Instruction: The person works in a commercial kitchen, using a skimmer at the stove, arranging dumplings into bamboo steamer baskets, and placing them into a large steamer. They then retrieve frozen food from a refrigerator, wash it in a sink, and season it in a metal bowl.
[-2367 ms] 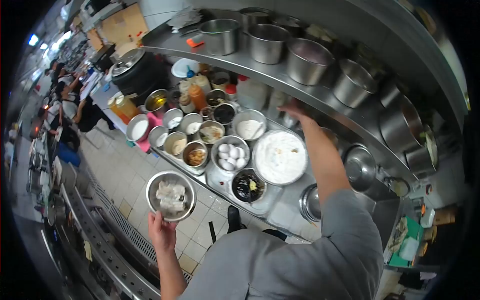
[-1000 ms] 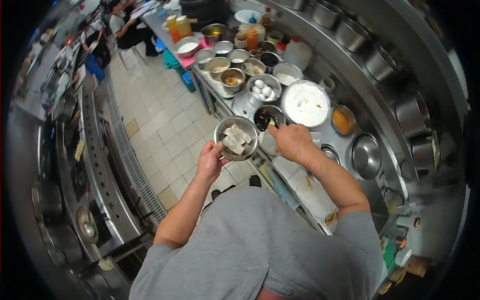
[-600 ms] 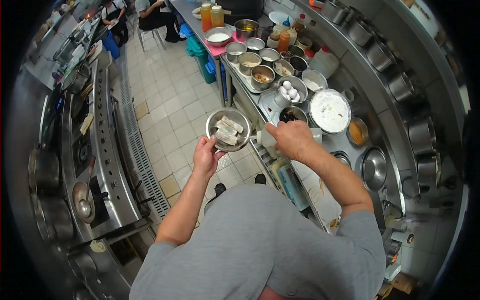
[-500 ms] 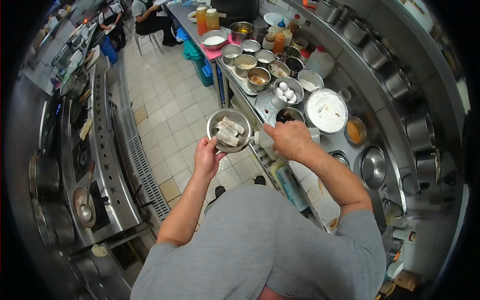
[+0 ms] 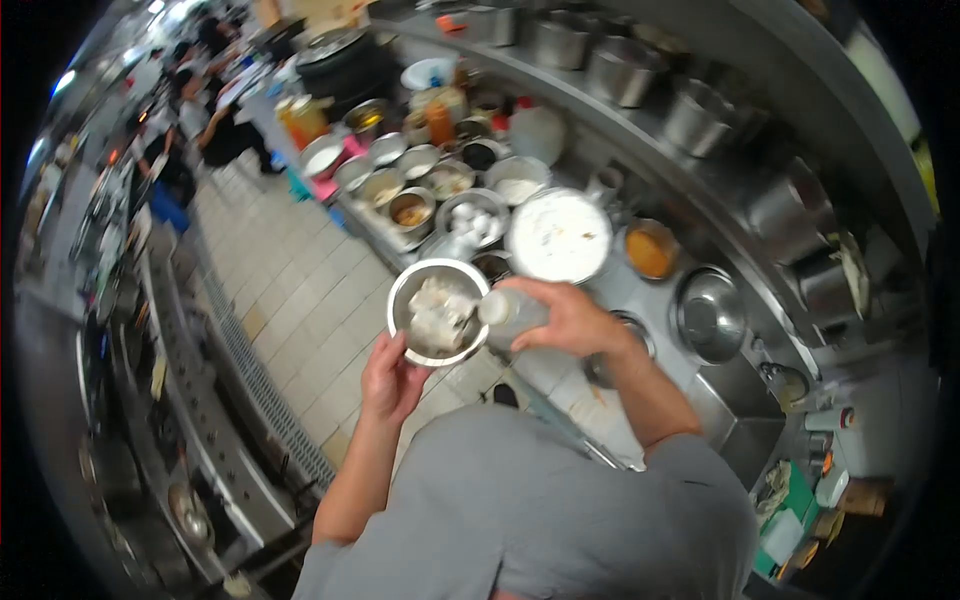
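My left hand [image 5: 393, 378] grips the rim of a round metal bowl [image 5: 397, 338] held out in front of my body. Pale, white-coated pieces of food [image 5: 438, 315] lie in that bowl; blur hides what they are. My right hand [image 5: 572, 318] is wrapped round a clear squeeze bottle [image 5: 517, 311] with a whitish cap. The bottle is tilted, its cap end at the bowl's right rim. Whether any liquid comes out I cannot tell. Just beyond my right hand stands a large bowl of white powder [image 5: 558, 236].
The counter bears a bowl of white eggs [image 5: 472, 222], a bowl of orange stuff [image 5: 651, 249] and an empty metal bowl [image 5: 709, 314]. Pots line a shelf [image 5: 640, 110] above. A stove [image 5: 190, 390] runs along the left. Several people [image 5: 215, 125] are at the far end.
My view has swung to the right, and the picture is now blurred. The bottle has come closer over the bowl's right edge. Both hands keep their hold.
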`<action>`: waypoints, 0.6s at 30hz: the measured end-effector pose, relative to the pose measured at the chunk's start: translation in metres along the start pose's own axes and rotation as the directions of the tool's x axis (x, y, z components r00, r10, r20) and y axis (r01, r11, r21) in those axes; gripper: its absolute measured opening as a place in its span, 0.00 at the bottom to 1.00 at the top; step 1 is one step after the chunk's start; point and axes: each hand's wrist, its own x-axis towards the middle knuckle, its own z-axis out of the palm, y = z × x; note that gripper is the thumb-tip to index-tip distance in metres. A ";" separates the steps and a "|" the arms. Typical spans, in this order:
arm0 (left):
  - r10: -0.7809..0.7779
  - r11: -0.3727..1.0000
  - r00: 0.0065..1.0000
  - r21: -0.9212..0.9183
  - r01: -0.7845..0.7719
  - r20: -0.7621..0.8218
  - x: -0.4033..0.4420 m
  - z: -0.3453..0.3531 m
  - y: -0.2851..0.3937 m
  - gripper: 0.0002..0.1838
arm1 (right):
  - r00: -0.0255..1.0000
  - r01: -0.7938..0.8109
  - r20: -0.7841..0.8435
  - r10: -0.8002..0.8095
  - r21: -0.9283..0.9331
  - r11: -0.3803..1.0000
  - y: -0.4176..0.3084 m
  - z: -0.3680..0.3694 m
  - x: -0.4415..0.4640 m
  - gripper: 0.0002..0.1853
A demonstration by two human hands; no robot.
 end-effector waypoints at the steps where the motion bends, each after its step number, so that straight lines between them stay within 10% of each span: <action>1: -0.026 1.000 1.000 0.002 0.026 0.008 -0.002 0.025 -0.007 0.16 | 0.999 0.041 -0.022 -0.038 0.173 0.984 0.013 -0.006 -0.008 0.43; 6: -0.103 0.995 0.989 0.023 0.102 0.110 -0.004 0.038 -0.028 0.18 | 0.989 0.003 -0.139 0.043 0.315 0.949 0.042 -0.075 -0.050 0.44; 12: 0.169 0.983 0.979 0.092 -0.159 -0.112 -0.026 0.004 0.001 0.13 | 0.735 -0.222 -0.655 0.177 0.014 0.975 0.146 -0.146 0.004 0.39; 14: 0.291 0.956 0.941 0.071 -0.283 -0.175 -0.042 -0.017 0.008 0.14 | 0.707 -0.662 -0.330 0.626 0.002 0.749 0.189 -0.174 0.047 0.28; 15: 0.310 0.951 0.930 0.074 -0.302 -0.196 -0.047 -0.005 0.012 0.14 | 0.902 -0.214 -0.423 0.079 -0.281 0.936 0.267 -0.164 0.069 0.23; 16: 0.313 0.949 0.903 0.128 -0.288 -0.294 -0.053 -0.013 0.016 0.16 | 0.864 0.186 -0.441 -0.243 -0.169 0.968 0.339 -0.165 0.101 0.22; 18: 0.363 0.932 0.873 0.134 -0.337 -0.326 -0.065 -0.004 0.022 0.20 | 0.800 -0.463 -0.499 0.333 -0.161 0.871 0.364 -0.179 0.170 0.27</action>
